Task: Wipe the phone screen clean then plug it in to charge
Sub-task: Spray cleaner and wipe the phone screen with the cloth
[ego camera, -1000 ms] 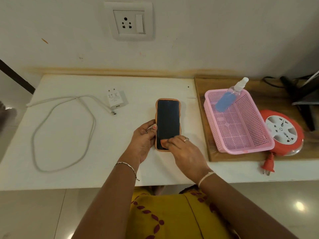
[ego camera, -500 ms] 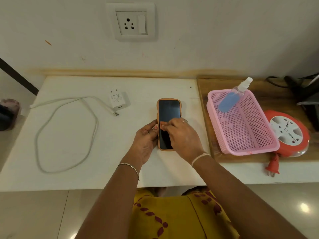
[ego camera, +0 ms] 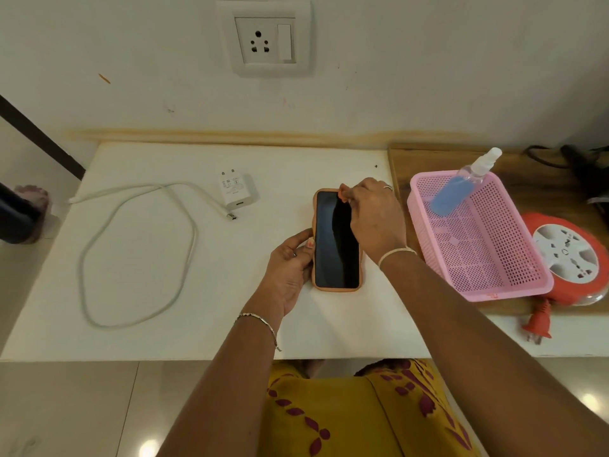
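One phone (ego camera: 336, 245): lies flat, dark screen up, in an orange case, in the middle of the white table (ego camera: 184, 331).
Left hand (ego camera: 288, 265): holds the phone's left edge, with thumb and fingers curled round the side.
Right hand (ego camera: 375, 216): fingers bunched together, tips down on the top end of the screen. A tiny orange bit shows there, and I cannot tell if it is pinched.
Charger plug (ego camera: 235, 191): left of the phone, apart from it.
White cable (ego camera: 195, 237): lies in a loop, one end just beside the plug.
Pink basket (ego camera: 494, 252): right of the phone, on a wooden board (ego camera: 405, 166) — a spray bottle (ego camera: 461, 188) leans in it.
Red cord reel (ego camera: 566, 255): just beside the basket.
Wall socket (ego camera: 265, 39): up on the wall.
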A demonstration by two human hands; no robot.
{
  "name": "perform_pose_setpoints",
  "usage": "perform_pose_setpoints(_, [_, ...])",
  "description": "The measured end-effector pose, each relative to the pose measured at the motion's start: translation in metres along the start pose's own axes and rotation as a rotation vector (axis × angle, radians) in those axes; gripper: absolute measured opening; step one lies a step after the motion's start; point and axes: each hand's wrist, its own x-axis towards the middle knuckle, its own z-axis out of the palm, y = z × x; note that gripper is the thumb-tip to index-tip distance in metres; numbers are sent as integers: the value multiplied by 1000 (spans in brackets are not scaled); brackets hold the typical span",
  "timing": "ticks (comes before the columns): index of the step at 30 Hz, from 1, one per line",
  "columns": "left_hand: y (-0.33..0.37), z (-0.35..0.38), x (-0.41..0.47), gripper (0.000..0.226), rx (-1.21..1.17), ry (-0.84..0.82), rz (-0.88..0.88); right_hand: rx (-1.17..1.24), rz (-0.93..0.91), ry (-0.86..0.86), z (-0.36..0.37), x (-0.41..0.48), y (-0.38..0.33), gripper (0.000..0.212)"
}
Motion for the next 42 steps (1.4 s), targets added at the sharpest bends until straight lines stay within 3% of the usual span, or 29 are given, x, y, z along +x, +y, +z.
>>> perform_pose_setpoints(15, [-2,-2,1,31,-39,-30,-8,43,-148,-135,5,8,-26,26])
perform_pose_setpoints(27, [3,-2,-6,26,-65,-165,30,147,-206,-155,1,-59,-28,22])
perform_pose_setpoints(42, [2,0,-7,29,-1,-46,40,130,-356,-258,-1,-119,-19,40])
